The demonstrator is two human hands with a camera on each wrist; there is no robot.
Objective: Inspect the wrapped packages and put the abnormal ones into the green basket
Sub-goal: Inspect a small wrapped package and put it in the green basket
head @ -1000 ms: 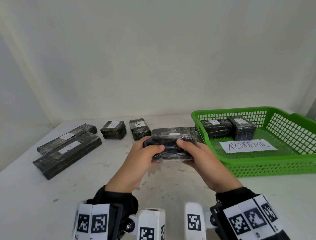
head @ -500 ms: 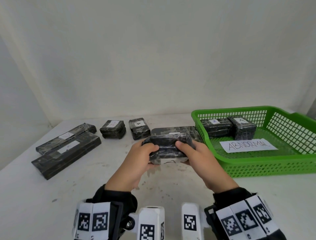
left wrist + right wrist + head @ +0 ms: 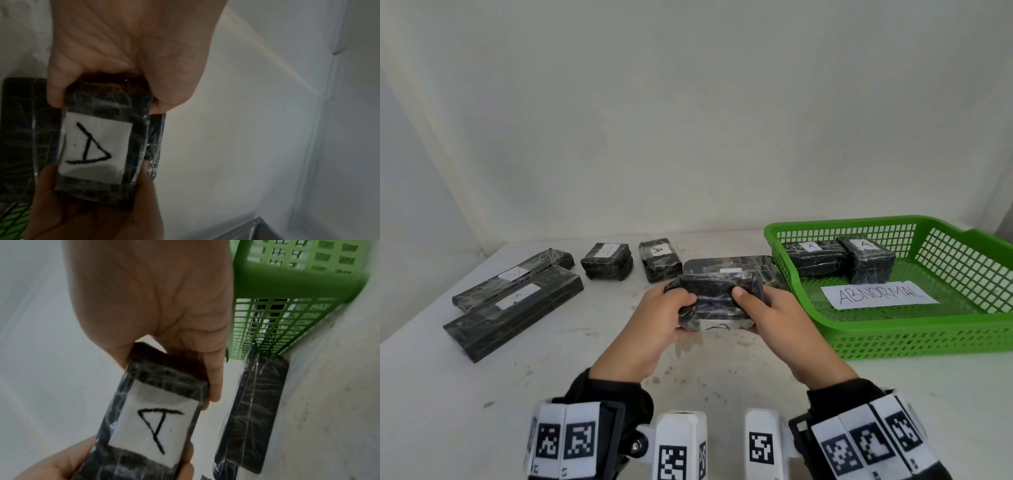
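— Head view is showing what, going left to right?

— The left hand [image 3: 654, 315] and right hand [image 3: 774, 318] are both curling fingers round the ends of a small black film-wrapped package [image 3: 717, 301], lifted over the white table [image 3: 482, 394], left of the green plastic mesh basket [image 3: 893, 329].

— And the wrist views?

— They are showing its white paper label [image 3: 94, 147] marked "A", which the head view is barely catching.

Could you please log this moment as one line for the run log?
left hand: grips held package | right hand: grips same | label: A | green basket: two packages | phase: inspecting
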